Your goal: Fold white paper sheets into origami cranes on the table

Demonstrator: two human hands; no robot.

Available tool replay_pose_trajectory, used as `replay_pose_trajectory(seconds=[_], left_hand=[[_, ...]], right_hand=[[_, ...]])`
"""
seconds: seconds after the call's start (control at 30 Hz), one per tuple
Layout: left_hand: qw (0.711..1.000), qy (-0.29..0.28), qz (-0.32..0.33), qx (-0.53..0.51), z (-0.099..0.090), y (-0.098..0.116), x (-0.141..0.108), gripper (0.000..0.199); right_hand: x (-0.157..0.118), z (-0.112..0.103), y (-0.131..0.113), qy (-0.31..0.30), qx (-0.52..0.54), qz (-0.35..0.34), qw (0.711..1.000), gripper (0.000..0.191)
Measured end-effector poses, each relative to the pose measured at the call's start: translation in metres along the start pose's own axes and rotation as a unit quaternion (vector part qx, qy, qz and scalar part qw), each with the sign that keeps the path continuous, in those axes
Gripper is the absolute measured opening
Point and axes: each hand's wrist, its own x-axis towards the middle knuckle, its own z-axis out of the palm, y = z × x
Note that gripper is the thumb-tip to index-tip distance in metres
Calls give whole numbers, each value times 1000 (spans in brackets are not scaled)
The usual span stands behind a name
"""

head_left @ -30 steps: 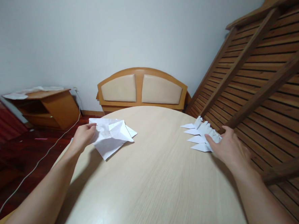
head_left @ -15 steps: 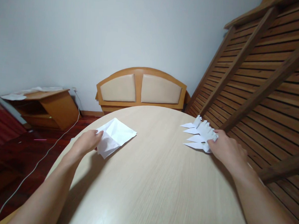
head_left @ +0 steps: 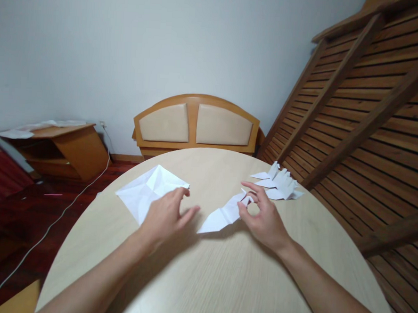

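Note:
Between the thumb and fingers of my right hand [head_left: 262, 214] is a folded white paper bird [head_left: 223, 216], its broad pointed end turned to the left. My left hand [head_left: 168, 215] has thumb and fingers apart, holding nothing. It hovers over the near right part of a creased white paper sheet [head_left: 136, 192], which lies flat and is partly hidden by it. Beyond my right hand stands a row of several folded paper birds [head_left: 280, 182] on the right of the table.
A round pale wooden table [head_left: 208, 279] carries the papers. Behind it is a padded headboard [head_left: 197, 122]. Slatted wood [head_left: 374, 114] leans at the right. A low cabinet [head_left: 68, 148] stands at the left, and a white cable [head_left: 54, 227] runs over the floor.
My right hand has brought one paper bird from the row toward the table's middle. My left hand has let go of the sheet's corner and moved right; the sheet now lies flat and opened out.

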Motion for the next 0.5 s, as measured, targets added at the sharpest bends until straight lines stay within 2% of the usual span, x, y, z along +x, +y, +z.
replay_pose_trajectory(seconds=[0.07,0.13,0.2,0.33,0.5], left_hand=[[993,2,95,-73,18,23,-10,50],[983,6,135,-121,30,36,-18,54],[976,-7,156,-150,39,40,-23,49],[967,-40,151,-203,48,36,-27,27],[942,-64,130,-302,56,32,-30,28]], right_hand=[[-7,10,-6,-27,18,7,999,49],[-13,19,-12,-43,54,24,997,50],[-17,27,-18,-48,105,28,993,51],[-19,32,-21,-86,220,84,968,59],[-14,28,-9,-133,317,121,931,43]])
